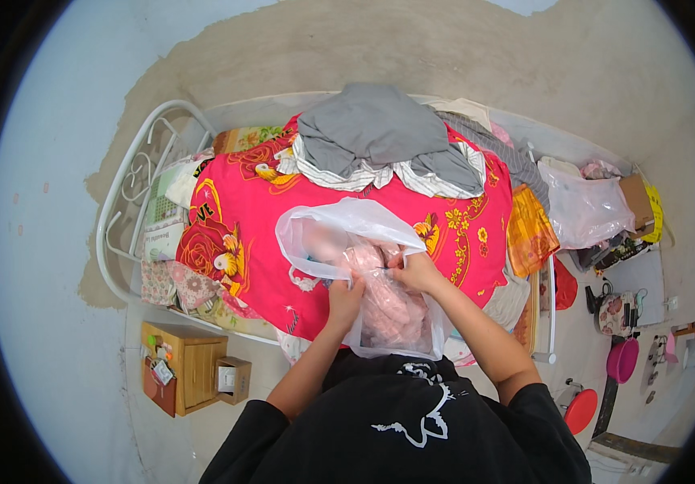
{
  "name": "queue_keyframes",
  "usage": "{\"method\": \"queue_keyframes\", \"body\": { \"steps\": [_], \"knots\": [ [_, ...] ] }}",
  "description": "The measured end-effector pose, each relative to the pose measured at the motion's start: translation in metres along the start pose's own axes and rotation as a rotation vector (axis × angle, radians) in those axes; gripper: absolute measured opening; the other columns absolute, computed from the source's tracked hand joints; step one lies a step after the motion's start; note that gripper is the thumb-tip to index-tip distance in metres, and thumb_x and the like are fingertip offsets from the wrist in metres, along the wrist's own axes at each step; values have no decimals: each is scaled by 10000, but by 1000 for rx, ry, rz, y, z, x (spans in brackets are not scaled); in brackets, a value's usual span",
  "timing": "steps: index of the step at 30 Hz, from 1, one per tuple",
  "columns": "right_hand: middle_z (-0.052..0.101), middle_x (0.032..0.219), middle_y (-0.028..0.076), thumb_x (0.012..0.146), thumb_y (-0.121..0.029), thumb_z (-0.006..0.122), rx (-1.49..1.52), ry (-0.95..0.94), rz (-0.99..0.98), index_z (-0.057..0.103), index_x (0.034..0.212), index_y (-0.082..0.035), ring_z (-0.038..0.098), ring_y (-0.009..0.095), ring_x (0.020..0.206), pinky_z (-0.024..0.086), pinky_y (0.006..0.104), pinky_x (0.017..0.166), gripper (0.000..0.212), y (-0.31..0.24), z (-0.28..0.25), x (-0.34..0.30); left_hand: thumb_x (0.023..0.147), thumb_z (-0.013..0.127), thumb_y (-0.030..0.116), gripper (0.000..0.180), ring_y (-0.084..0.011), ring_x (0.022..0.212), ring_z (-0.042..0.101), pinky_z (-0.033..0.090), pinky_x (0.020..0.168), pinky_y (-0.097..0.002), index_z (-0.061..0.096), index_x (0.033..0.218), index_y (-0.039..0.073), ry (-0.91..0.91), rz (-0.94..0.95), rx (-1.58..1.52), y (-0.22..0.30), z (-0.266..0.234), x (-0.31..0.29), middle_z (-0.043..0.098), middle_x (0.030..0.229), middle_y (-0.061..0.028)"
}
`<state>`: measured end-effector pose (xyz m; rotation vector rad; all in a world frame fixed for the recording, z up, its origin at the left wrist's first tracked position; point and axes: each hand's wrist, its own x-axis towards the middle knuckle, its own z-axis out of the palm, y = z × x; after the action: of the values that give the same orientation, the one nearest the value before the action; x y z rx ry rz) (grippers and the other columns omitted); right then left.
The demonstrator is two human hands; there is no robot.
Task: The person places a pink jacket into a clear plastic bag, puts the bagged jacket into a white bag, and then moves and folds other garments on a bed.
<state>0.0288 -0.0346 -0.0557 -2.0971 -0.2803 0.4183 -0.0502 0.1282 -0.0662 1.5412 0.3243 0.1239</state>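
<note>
Clamping the edge of a translucent white plastic bag (376,212), the left hand (345,301) and the right hand (418,273) are sitting just apart — the bag lying between them, its mouth spreading beyond the fingers and a pink bundle (392,313) showing through its nearer part. Red bedding (259,219) is lying beneath, carrying dark and gold lettering among roses and birds; more lettering is showing on a pale printed item (164,242) to the left. Grey cloth (376,125) is lying heaped beyond the bag. A white metal bed frame (99,234) is standing against a patchy beige-and-pale wall (412,40). A wooden cabinet (200,367) is standing at lower left — a red stool (580,411) at lower right.
</note>
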Motion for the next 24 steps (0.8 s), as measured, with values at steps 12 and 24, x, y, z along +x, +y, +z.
{"method": "queue_keyframes", "body": {
  "steps": [12, 24],
  "knots": [
    [576, 614, 49, 788, -94, 543, 422, -281, 181, 609, 778, 6, 505, 111, 459, 401, 226, 473, 120, -74, -43, -11, 720, 579, 94, 137, -113, 548, 464, 388, 505, -273, 536, 778, -23, -36, 57, 266, -12, -29, -9, 508, 622, -51],
    [588, 871, 156, 680, -193, 603, -148, -199, -47, 323, 1289, -119, 572, 291, 760, 450, 357, 688, 674, -17, 14, 0, 678, 542, 60, 233, -156, 524, 479, 396, 502, -294, 541, 898, -14, -116, 116, 362, 0, -22, -21, 497, 593, -75]
  ]
}}
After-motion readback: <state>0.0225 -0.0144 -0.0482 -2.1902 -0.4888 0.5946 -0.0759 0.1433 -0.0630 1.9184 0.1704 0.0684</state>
